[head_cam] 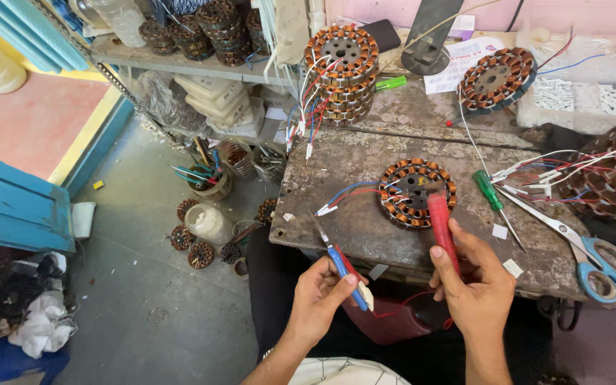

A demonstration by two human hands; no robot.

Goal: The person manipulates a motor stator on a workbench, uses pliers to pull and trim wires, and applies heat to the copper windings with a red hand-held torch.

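Observation:
A round copper-wound stator (pixel 416 192) lies flat on the worn workbench (pixel 358 221), with blue, red and white leads trailing off its left side. My right hand (pixel 473 281) grips a red-handled tool (pixel 441 224) whose tip rests on the stator's near right edge. My left hand (pixel 320 296), just off the bench's front edge, pinches a blue and a red wire (pixel 344 271) with a white sleeve at the end. A thin red wire loops below between my hands.
A green screwdriver (pixel 492 196) and blue-handled scissors (pixel 597 260) lie right of the stator. Stacked stators (pixel 341 71) stand at the back, more at the right edge (pixel 614 171). On the floor at left sit a tool bucket (pixel 208 178), a jar and small coils.

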